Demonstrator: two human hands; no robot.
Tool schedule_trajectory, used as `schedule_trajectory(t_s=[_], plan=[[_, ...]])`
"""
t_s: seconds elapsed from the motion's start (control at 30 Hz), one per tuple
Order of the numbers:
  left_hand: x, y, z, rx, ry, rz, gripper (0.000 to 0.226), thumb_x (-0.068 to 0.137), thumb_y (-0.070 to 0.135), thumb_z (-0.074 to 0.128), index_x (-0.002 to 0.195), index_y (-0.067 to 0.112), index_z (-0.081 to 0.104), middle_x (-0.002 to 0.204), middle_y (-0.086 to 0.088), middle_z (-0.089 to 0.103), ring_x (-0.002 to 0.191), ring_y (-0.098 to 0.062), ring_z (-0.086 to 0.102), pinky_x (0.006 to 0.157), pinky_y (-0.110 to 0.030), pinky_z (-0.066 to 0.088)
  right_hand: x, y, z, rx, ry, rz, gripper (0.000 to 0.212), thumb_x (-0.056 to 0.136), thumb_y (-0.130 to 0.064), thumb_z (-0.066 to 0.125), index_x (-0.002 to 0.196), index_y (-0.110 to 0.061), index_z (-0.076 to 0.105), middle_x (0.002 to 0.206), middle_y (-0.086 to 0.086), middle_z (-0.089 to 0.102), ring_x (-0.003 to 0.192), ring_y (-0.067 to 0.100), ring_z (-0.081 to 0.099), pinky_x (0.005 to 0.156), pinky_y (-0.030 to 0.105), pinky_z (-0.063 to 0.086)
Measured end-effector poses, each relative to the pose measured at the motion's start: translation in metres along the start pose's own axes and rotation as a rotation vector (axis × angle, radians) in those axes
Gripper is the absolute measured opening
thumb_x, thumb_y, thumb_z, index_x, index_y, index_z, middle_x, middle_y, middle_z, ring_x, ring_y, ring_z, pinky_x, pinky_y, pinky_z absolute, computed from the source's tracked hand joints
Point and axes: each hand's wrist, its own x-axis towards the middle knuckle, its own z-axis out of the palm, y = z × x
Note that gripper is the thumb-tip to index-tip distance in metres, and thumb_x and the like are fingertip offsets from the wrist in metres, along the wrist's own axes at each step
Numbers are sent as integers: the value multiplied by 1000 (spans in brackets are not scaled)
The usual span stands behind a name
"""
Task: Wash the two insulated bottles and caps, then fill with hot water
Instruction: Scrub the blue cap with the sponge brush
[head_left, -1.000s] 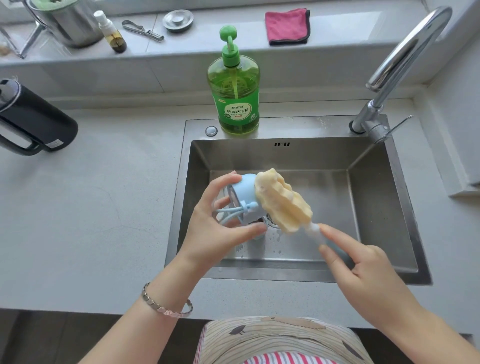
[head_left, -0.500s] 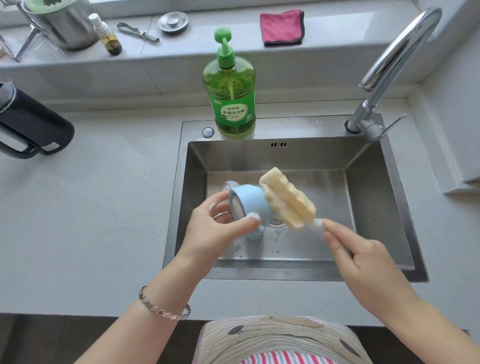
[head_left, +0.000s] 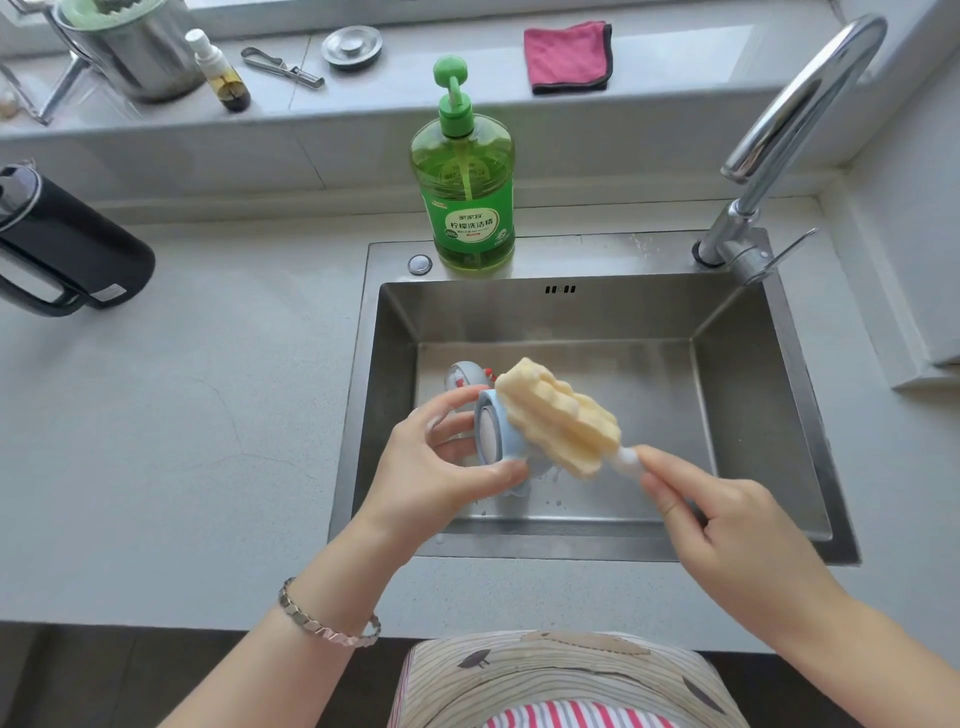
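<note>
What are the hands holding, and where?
Left hand grips the pale blue bottle cap by its rim; right hand pinches the yellow sponge brush by its white handle.

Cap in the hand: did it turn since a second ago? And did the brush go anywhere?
The left hand has turned the cap: a second ago its strap faced the camera, now its open end shows. The right hand still holds the brush, whose sponge stays pressed on the cap's outside. Both remain over the sink. The soap bottle has not moved.
</note>
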Motion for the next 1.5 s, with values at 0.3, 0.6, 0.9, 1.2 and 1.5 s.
schedule_trajectory(t_s=[0.3, 0.6, 0.9, 1.2, 1.5], plan=[[0, 4, 0, 167, -26, 127, 70, 57, 7, 86, 102, 51, 57, 114, 21, 60, 99, -3, 61, 74, -24, 57, 3, 4, 3, -30, 57, -7, 31, 87, -46, 39, 116, -38, 44, 50, -17, 43, 40, 6, 31, 45, 23, 23], [3, 1, 2, 47, -59, 161, 69, 56, 1, 82, 103, 45, 56, 122, 14, 56, 106, -14, 62, 77, -38, 58, 4, -3, 7, 26, 61, 1, 31, 93, -50, 37, 117, -35, 50, 47, -13, 41, 40, 8, 33, 43, 20, 22], [5, -2, 8, -209, -45, 139, 50, 48, 24, 81, 92, 36, 60, 118, -4, 59, 95, -29, 66, 65, -31, 55, 8, 10, -6, 172, 86, 125, 24, 91, -26, 51, 109, -31, 66, 41, -5, 33, 40, 11, 28, 44, 20, 23], [8, -2, 10, 92, 89, 202, 66, 47, 20, 85, 106, 28, 56, 109, 11, 62, 104, -6, 60, 76, -26, 56, 2, 6, -2, 114, 75, 20, 24, 85, -53, 38, 99, -49, 58, 41, -6, 36, 38, 11, 31, 42, 19, 23], [6, -2, 5, 372, 55, 402, 75, 55, 16, 85, 115, 38, 47, 114, 10, 55, 111, -9, 53, 91, -22, 49, 12, -7, -4, 126, 52, 67, 18, 90, -26, 53, 100, -35, 65, 40, -5, 33, 37, 12, 29, 41, 19, 22]])
